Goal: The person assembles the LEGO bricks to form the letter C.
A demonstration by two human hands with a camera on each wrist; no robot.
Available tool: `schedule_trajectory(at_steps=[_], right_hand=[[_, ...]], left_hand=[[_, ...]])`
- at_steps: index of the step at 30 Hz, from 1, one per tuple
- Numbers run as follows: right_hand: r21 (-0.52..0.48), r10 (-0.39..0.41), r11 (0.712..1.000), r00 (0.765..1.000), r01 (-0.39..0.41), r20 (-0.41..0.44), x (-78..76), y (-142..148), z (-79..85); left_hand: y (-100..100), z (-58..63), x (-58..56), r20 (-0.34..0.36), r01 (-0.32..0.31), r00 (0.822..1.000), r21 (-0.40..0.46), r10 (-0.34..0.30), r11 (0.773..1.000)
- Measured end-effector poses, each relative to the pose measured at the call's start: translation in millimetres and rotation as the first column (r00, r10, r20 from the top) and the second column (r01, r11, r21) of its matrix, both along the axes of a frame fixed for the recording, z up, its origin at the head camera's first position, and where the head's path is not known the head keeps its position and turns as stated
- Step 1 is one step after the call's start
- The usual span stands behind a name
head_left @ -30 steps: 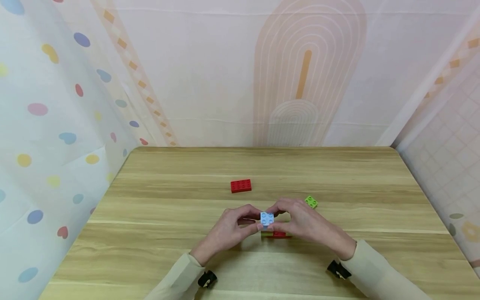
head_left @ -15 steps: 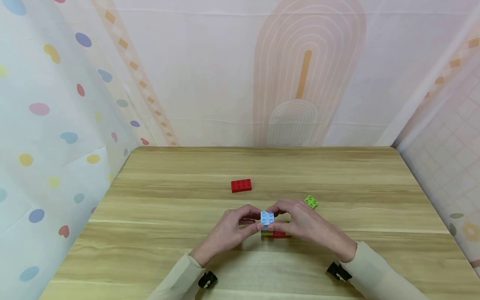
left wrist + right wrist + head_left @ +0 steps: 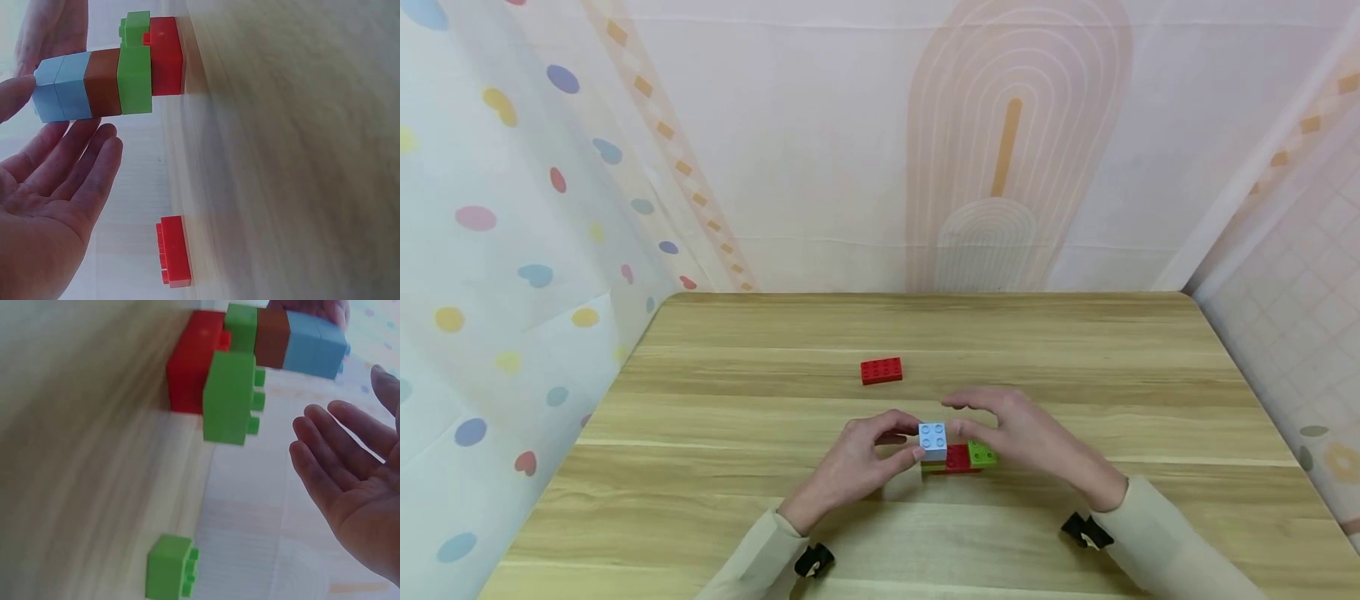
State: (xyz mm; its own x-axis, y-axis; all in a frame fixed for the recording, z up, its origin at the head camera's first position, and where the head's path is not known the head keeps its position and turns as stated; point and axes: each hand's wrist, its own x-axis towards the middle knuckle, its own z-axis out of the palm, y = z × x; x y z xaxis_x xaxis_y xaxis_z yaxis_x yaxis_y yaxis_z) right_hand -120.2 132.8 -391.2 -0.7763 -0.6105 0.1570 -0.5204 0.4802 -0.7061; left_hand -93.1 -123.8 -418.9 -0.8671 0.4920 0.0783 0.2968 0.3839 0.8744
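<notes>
Blue bricks: two (image 3: 61,89), one on the other, topping the stack; their faces line up, so they look pressed together.
Brown brick: just under the blue pair (image 3: 103,83), joining it to the green below.
Left green brick: beneath the brown (image 3: 135,81), jutting past the base's left end.
Red base brick: flat on the table (image 3: 167,62), the longest piece of the build, which probably suits it as the foot.
Right green brick: on the base's other end (image 3: 982,454), jutting out to the right, perhaps a partial balance to the tall side.
Left hand: thumb and forefinger pinch the top blue brick (image 3: 853,462), likely to steady a tower whose weight stands over an overhang.
Right hand: grips nothing, fingers relaxed and apart from the bricks (image 3: 1018,427), near enough to lend support.
Loose red brick: behind the build (image 3: 882,371), outside the hands' working space.
Loose green brick: on the table (image 3: 167,569) in the right wrist view, hidden from the head view, probably by the right hand.
Table: bare wood grain (image 3: 737,400), a level footing.
</notes>
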Motion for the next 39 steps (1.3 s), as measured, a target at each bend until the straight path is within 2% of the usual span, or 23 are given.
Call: schedule_trajectory(at_steps=[4, 8, 21, 31, 39], right_hand=[[-0.010, 0.000, 1.000, 0.998, 0.000, -0.062, -9.0, 1.0, 4.7], [-0.008, 0.002, 1.000, 0.996, -0.003, -0.085, -18.0, -0.2, 8.5], [0.051, 0.002, 0.999, 0.997, 0.002, -0.081, -42.9, -12.0, 13.0], [0.139, 0.036, 0.990, 0.997, -0.027, -0.063, -61.9, -30.4, 12.0], [0.188, 0.101, 0.978, 0.994, -0.091, -0.041, -82.3, -49.5, 7.2]], left_hand=[[-0.6, 0.5, 0.0, 0.008, 0.000, 1.000, 0.004, 0.000, 1.000], [-0.5, -0.2, -0.1, 0.003, -0.002, 1.000, -0.007, 0.002, 1.000], [-1.5, 0.4, 2.2, -0.059, 0.002, 0.998, -0.024, -0.004, 1.000], [-7.9, -0.5, 4.6, -0.048, -0.003, 0.999, -0.029, 0.001, 1.000], [-9.4, 0.1, 5.1, -0.038, -0.002, 0.999, -0.032, 0.001, 0.999]])
